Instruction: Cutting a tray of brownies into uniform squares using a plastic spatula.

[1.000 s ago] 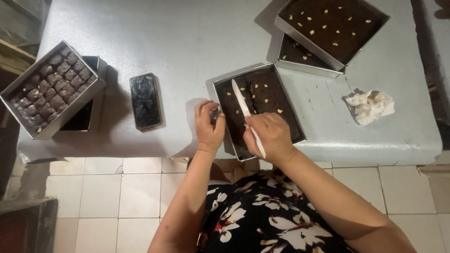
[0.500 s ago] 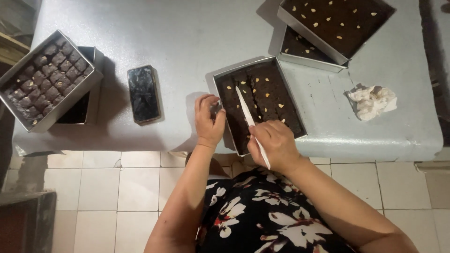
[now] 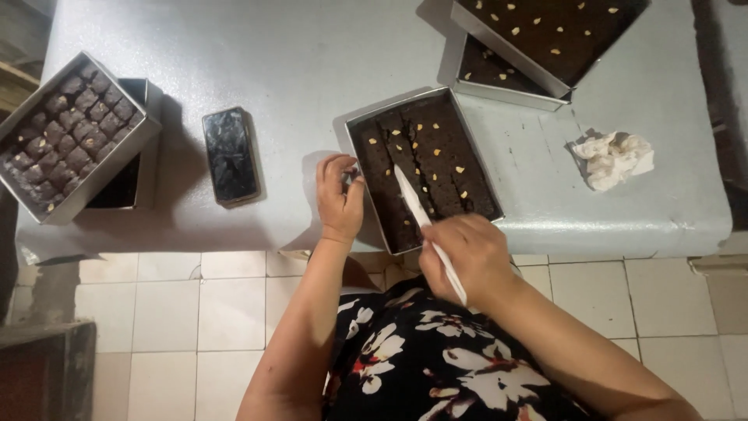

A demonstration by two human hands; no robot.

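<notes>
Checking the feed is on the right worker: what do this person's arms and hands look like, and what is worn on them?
Both arms are bare from the hands up, with no sleeves in view. The left hand and right hand carry no gloves; I can make out no rings, watch or bracelets. The garment at the body is black with white and red flowers.
</notes>
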